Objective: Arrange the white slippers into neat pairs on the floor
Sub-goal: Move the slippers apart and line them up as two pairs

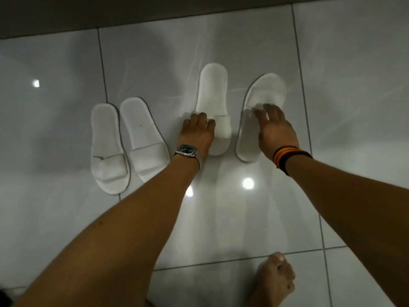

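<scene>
Several white slippers lie on the glossy tiled floor (pixel 221 218). At the left, one slipper (pixel 107 147) and a second slipper (pixel 141 136) lie side by side, touching, straps toward me. My left hand (pixel 197 134), with a wristwatch, grips the strap of a third slipper (pixel 213 94) that points away from me. To its right a fourth slipper (pixel 263 100) lies tilted, with a gap between the two. My right hand (pixel 276 129), with striped bands on the wrist, rests on it with fingers spread and blurred; whether it grips is unclear.
A dark strip (pixel 132 12) runs along the far edge of the floor. My bare foot (pixel 274 282) stands on the tiles at the bottom right. Lamp reflections glare on the floor between my forearms. Bare tiles spread to the left and right of the slippers.
</scene>
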Motion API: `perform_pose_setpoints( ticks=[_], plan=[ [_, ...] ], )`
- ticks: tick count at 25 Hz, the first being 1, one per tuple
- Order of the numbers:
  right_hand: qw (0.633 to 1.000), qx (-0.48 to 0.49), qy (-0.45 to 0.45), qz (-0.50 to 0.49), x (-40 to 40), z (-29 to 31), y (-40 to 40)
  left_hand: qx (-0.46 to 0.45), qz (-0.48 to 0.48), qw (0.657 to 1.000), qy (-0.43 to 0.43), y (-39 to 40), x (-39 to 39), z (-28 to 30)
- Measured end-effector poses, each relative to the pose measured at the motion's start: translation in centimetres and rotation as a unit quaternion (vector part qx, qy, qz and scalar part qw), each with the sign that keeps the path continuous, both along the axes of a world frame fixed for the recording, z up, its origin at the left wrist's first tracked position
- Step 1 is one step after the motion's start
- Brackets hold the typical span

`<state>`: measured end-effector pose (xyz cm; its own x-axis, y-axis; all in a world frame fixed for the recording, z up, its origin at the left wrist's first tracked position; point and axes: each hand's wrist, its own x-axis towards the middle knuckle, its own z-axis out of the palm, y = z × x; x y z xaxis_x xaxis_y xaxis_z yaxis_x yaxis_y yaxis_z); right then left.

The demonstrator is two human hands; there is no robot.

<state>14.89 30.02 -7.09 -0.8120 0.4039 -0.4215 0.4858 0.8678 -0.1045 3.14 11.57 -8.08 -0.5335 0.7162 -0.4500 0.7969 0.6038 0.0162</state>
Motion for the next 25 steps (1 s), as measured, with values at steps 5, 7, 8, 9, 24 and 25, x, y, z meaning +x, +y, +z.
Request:
perform_pose_setpoints(
  ticks=[5, 7, 8, 9, 24, 25],
  plan=[
    [0.991, 0.002, -0.130, 0.024, 1.7, -1.5, 3.7, -0.008, -0.036, 0.999, 0.011, 0.1, -0.6, -2.1],
    [0.992, 0.038, -0.110, -0.055, 2.9, -2.2, 4.1, -0.022, -0.018, 0.999, -0.039, 0.4, -0.5, -2.8],
    [0.986, 0.036, -0.097, -0.127, 3.5, -2.5, 4.3, -0.015, -0.010, 0.998, -0.059, 0.4, -0.3, -3.1],
    [0.974, 0.016, -0.073, -0.214, 3.5, -2.6, 4.9, -0.011, -0.008, 0.997, -0.077, 0.5, -0.5, -3.3],
    [0.995, 0.034, 0.017, -0.088, 8.6, -4.0, 5.8, 0.086, 0.059, 0.984, -0.146, 8.2, 5.8, -3.6],
    [0.995, 0.028, 0.017, -0.096, 9.3, -4.0, 6.3, 0.083, 0.056, 0.984, -0.147, 8.9, 6.2, -3.6]
  ],
)
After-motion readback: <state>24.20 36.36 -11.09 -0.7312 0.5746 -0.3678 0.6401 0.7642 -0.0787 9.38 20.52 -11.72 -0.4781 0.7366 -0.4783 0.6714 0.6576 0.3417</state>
